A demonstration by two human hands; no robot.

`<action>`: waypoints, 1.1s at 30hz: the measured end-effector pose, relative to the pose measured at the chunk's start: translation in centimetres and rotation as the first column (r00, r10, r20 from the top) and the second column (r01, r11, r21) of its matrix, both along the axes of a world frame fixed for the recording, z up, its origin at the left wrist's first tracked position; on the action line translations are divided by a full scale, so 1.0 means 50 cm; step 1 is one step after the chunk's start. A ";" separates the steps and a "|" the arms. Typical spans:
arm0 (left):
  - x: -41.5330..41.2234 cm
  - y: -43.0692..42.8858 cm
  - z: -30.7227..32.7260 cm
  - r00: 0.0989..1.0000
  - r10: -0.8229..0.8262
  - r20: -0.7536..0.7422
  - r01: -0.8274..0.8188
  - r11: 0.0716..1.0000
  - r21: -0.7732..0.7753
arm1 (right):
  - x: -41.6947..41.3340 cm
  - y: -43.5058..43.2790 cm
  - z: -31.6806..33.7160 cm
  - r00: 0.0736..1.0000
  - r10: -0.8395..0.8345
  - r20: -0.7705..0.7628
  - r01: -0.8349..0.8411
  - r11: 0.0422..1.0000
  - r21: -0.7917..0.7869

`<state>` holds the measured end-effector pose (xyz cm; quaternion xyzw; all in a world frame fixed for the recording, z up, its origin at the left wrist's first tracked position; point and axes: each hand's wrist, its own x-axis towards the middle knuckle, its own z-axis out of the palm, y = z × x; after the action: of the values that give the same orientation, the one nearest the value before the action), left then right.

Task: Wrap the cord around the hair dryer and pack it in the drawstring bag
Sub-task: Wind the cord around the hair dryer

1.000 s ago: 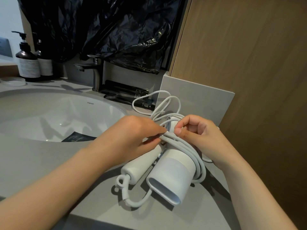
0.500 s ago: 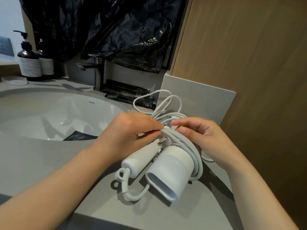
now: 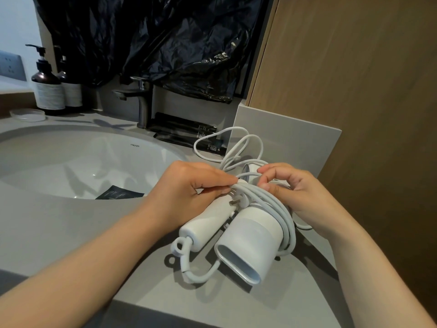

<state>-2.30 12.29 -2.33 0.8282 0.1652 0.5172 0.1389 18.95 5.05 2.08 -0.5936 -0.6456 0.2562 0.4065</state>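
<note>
1. Grey bathroom counter [image 3: 59, 223] carries everything, with a white sink [image 3: 71, 162] set into it at the left, so the work sits at its right end.
2. White hair dryer [image 3: 250, 235] rests on the counter, nozzle toward the person, handle folded alongside.
3. Its cord [image 3: 276, 209] lies in several turns around the body; spare loops rise behind.
4. Left hand [image 3: 189, 190] has its grip closed on the plug end, probably to keep the coils tight.
5. Right hand [image 3: 295, 188] pinches cord strands narrowly.
6. No drawstring bag shows.

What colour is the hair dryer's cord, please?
White, like the dryer; the cord shows clearly in the head view.
</note>
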 end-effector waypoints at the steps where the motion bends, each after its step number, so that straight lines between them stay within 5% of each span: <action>1: 0.001 -0.001 -0.001 1.000 0.009 0.004 -0.009 1.000 0.003 | 0.001 -0.001 0.000 1.000 0.001 -0.001 -0.001 1.000 -0.004; 17: 0.005 -0.009 -0.001 0.998 0.015 0.055 -0.016 1.000 0.006 | -0.008 0.008 0.024 0.975 0.152 0.162 -0.142 0.987 -0.071; 25: -0.002 -0.011 -0.005 0.999 0.012 0.051 -0.013 1.000 0.012 | 0.000 -0.014 0.007 0.998 0.005 0.059 -0.005 1.000 0.013; 33: 0.001 -0.012 -0.008 0.998 0.036 0.059 -0.036 0.999 0.015 | -0.012 -0.013 0.008 0.995 0.100 0.021 -0.097 0.990 -0.103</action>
<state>-2.22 11.67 -2.75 0.8105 0.1718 0.5452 0.1278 18.36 4.39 2.49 -0.5842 -0.6653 0.3008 0.3543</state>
